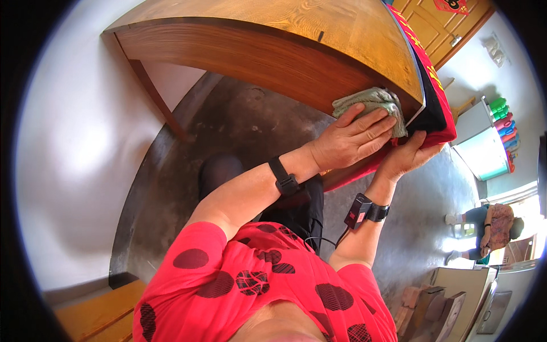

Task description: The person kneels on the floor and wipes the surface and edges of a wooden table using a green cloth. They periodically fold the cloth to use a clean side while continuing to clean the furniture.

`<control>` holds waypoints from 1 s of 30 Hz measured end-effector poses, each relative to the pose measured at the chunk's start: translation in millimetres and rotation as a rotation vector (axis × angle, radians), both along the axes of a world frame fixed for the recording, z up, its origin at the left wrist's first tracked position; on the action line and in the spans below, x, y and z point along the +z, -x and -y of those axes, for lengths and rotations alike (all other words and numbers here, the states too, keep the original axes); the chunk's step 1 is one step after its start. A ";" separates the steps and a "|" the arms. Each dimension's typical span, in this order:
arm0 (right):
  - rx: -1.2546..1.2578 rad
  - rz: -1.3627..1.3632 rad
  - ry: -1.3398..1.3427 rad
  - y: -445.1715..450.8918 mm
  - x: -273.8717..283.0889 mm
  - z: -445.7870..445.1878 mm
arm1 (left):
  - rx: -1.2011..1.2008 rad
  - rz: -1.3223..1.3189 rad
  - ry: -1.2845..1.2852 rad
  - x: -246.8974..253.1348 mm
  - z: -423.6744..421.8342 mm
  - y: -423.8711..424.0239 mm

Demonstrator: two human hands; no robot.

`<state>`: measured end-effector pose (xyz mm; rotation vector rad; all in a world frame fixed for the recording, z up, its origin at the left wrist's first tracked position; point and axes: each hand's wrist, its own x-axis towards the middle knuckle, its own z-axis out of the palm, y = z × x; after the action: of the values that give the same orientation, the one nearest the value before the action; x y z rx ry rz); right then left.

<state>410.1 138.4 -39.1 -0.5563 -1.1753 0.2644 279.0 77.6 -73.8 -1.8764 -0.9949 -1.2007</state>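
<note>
A wooden table (pixel 265 55) with a brown side panel stands before me. My left hand (pixel 354 137) presses a folded, pale green cloth (pixel 372 101) against this panel near the table's right corner, fingers spread over it. A red and black fabric cover (pixel 446 124) with yellow writing hangs over the table's right end. Just right of the cloth, my right hand (pixel 408 156) grips the cover's lower edge by the corner; part of its fingers is hidden. Both wrists wear black straps, and a small device with a cable is on the right one.
A table leg (pixel 156 98) stands near the white wall at left. Yellow wooden furniture (pixel 102 314) is at lower left. Far right are a white cabinet (pixel 474 147) with colourful items, another person (pixel 498 226) bending by a bright opening, and stacked blocks or boards (pixel 427 308).
</note>
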 end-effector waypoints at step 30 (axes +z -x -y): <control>0.192 1.615 0.360 2.1 -301.2 136.6 | -0.111 -0.035 0.156 -55.9 10.3 22.7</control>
<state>408.0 1.7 -340.3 -1.0169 -2.7836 0.1539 256.3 67.3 -129.7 -2.0918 -1.0009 -1.1782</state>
